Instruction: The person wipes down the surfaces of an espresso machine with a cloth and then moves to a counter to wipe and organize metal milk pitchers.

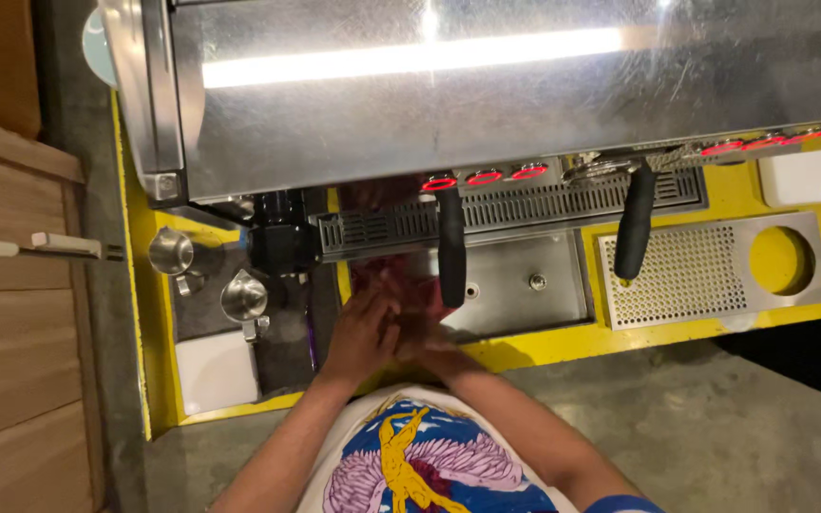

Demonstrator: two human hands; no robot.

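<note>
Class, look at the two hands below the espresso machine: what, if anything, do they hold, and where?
Both hands, left and right, bunch a dark red cloth; the exact hold cannot be told.

You're behind a café bar: a steel espresso machine (429, 95) with black portafilter handles (451, 247), metal milk jugs (171, 252) and a drip tray (525, 280) on a yellow worktop (743, 195).

1. Espresso machine (486, 104): steel top, fills the far side; bright light strip reflected across it.
2. Two black portafilter handles, one at centre (451, 249), one further right (635, 226).
3. Two steel milk pitchers on the left, far one (170, 252), near one (243, 298).
4. White square block (214, 371), near left.
5. Perforated steel tray (691, 277) with round hole, right.
6. White box (807, 177), far right, on yellow counter (563, 347).
</note>
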